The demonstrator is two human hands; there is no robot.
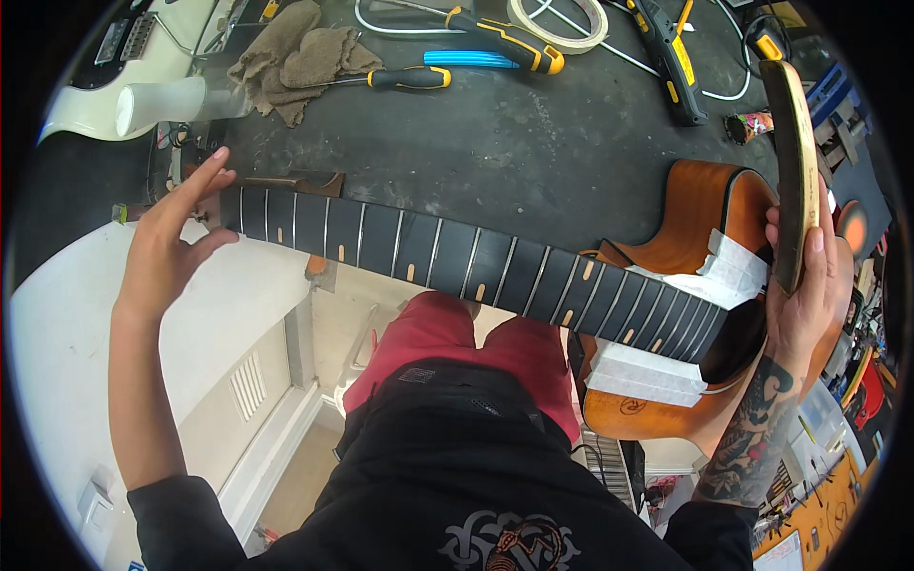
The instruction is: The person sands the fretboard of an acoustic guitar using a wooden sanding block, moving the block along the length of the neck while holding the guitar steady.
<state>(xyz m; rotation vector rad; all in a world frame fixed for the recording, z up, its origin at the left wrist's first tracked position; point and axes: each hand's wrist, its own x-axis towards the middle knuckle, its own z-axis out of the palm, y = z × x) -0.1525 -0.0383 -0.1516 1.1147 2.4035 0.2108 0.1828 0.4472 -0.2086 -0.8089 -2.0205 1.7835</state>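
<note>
Holds L hand [171, 228] btwn 9 and 10 o'clk, just by narrow end of fretboard [416, 243], fingers [195, 186] spread, thumb well apart from them; can't tell if touching the neck there. Grips long wooden bar [798, 162] at 2–3 o'clk in R hand [798, 319], fingers pressed on it from both sides, nr its lower end. Has bar roughly upright in view, pale along edge, dark on face, slightly bowed; above guitar body [628, 414], apart from frets [361, 233].

Has fretboard slanting across centre, 9–10 o'clk down to 3–4 o'clk, black w/ silver frets & tan markers [410, 272]. Joins brown guitar body at 3–4 o'clk, w/ white masking tape [649, 371] stuck on both sides of fretboard & dark sound hole [747, 338] partly visible past its end.

On dark table [533, 143], shows brown towel [328, 67] at 11 o'clk, w/ whitish cylinder [162, 105] beside it at 10. Nr 12, shows yellow-black screwdriver [409, 78], blue strip [468, 59] & bigger yellow-black-handled tool [514, 43]. At abt 1, has tape roll [595, 24]; at 1–2, black-yellow device [671, 62], type unclear, w/ white cable [735, 97] alongside.

Wears black shirt [428, 457] & red shorts [524, 357], 6 o'clk.
</note>
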